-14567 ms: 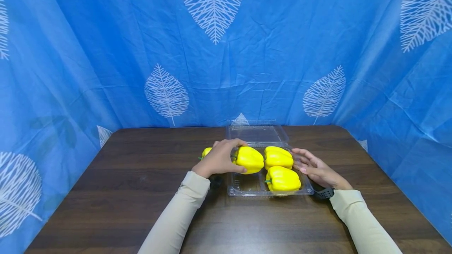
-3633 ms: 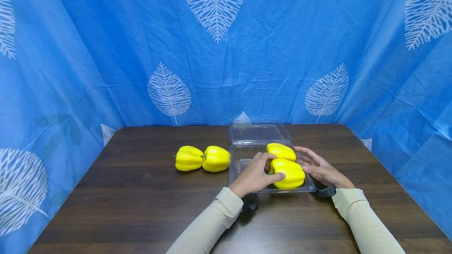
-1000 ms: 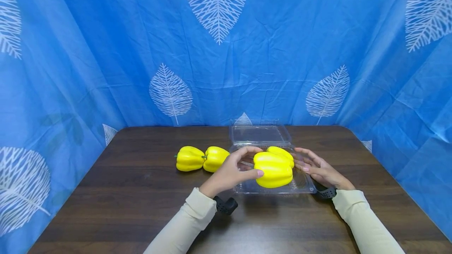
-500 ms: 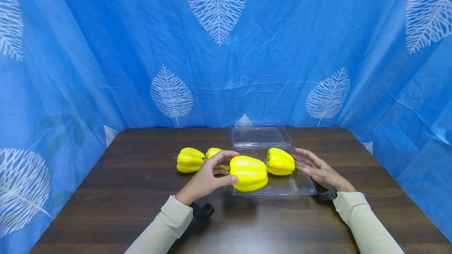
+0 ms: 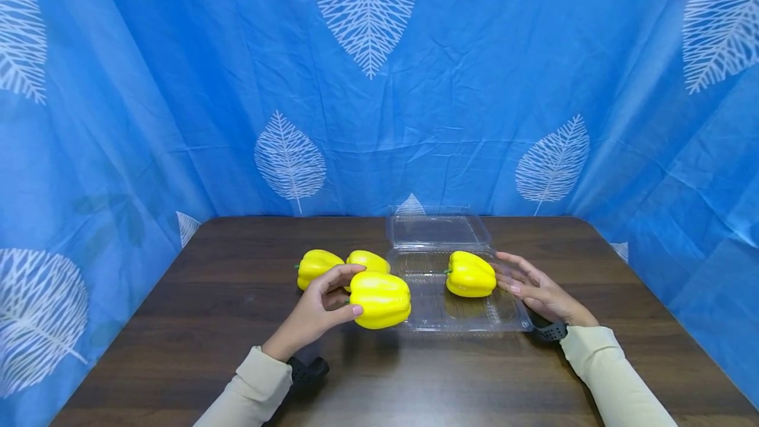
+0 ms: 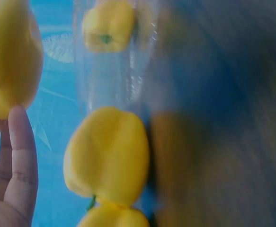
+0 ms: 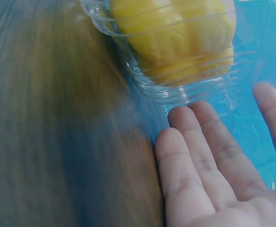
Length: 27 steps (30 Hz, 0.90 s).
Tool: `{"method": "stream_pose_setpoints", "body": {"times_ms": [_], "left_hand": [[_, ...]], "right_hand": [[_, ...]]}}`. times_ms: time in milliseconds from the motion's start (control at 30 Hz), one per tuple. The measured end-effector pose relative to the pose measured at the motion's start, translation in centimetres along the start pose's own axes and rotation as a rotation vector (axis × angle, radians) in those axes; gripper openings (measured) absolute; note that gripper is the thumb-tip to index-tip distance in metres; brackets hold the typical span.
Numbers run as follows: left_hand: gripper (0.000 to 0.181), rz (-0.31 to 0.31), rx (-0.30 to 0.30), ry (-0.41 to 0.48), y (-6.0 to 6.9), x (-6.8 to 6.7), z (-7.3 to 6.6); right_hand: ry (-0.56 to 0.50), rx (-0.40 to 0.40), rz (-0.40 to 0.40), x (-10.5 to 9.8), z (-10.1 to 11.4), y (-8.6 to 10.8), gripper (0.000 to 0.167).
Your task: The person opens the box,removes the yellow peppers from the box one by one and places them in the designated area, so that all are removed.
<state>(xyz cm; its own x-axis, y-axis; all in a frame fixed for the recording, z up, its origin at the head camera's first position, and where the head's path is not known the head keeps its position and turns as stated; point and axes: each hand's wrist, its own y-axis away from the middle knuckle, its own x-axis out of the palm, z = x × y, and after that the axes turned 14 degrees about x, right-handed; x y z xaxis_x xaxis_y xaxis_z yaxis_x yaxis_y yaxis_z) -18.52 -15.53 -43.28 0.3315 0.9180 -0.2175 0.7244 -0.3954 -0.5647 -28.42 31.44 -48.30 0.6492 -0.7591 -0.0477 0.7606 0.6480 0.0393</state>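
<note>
My L hand (image 5: pixel 317 308) gripped a pepper (image 5: pixel 381 300) abv the table (image 5: pixel 196 321), nr the clear box (image 5: pixel 435 312). R hand (image 5: pixel 542 292), fingers mostly straight, held nothing, by box's R side. 2 other peppers (image 5: pixel 317 266) lay L of it; last pepper (image 5: pixel 471 275) sat inside. Approx 3 of 4 out, I'd say.

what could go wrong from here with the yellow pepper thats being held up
The glossy yellow bell pepper is held near its stem end by the left-hand grip, so it might slip and drop onto the dark brown wooden table.

Another yellow bell pepper lying on the table shows just behind it in the head view; lowering the held one there could knock that one out of place.
</note>
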Motion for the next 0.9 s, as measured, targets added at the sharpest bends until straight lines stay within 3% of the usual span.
{"method": "stream_pose_setpoints", "body": {"times_ms": [367,600,900], "left_hand": [[0.062,-0.029,-0.034,-0.065,2.1,-2.5,0.4],[0.064,0.004,-0.063,-0.082,2.1,-3.1,0.7],[0.067,0.037,-0.179,-0.158,2.0,-3.0,0.7]], "right_hand": [[0.006,0.008,-0.014,0.2,-0.1,-0.2,0.058],[0.014,0.021,-0.032,0.0,0.3,-0.2,0.057],[0.013,0.050,-0.054,0.0,0.1,-0.3,0.057]]}}
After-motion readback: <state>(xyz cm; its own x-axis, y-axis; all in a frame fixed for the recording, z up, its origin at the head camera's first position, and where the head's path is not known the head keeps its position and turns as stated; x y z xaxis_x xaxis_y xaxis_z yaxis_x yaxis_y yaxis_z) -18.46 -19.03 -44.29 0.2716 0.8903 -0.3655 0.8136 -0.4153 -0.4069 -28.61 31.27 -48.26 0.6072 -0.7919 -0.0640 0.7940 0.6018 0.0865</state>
